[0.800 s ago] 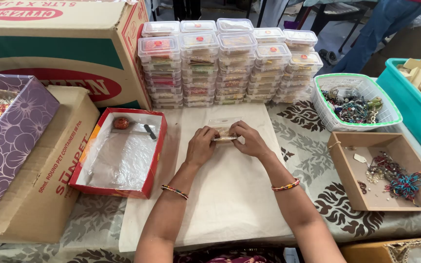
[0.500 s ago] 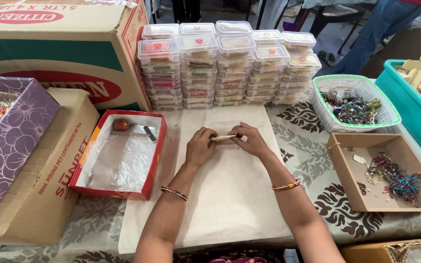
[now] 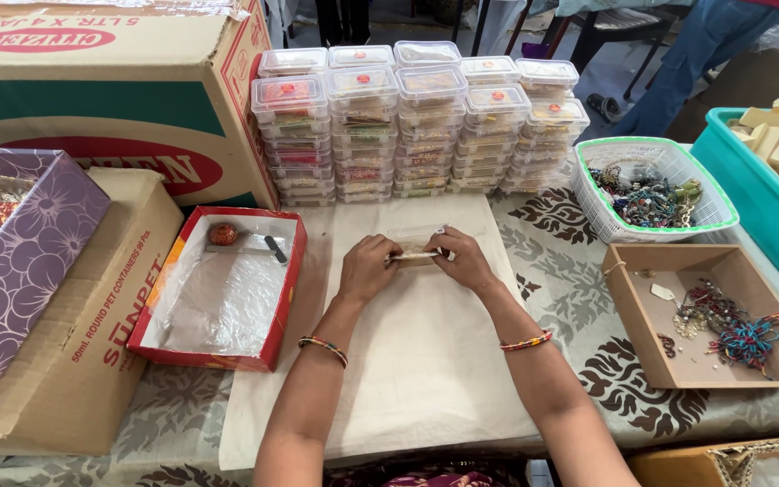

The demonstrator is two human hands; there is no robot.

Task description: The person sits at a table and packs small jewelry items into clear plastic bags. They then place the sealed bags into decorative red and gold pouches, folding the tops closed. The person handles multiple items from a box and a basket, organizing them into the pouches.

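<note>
My left hand and my right hand meet over a white cloth and together pinch a small clear plastic packet with something thin and pale folded in it. The packet lies flat on the cloth, just in front of stacked clear lidded containers. Both wrists wear beaded bracelets.
A red box lined with plastic sits left, holding a round reddish object. Cardboard boxes and a purple floral box stand farther left. A white basket of threads, a brown tray and a teal bin are right.
The hands have shifted slightly on the packet, folding and pressing its edge flatter against the cloth. Nothing else moved.
</note>
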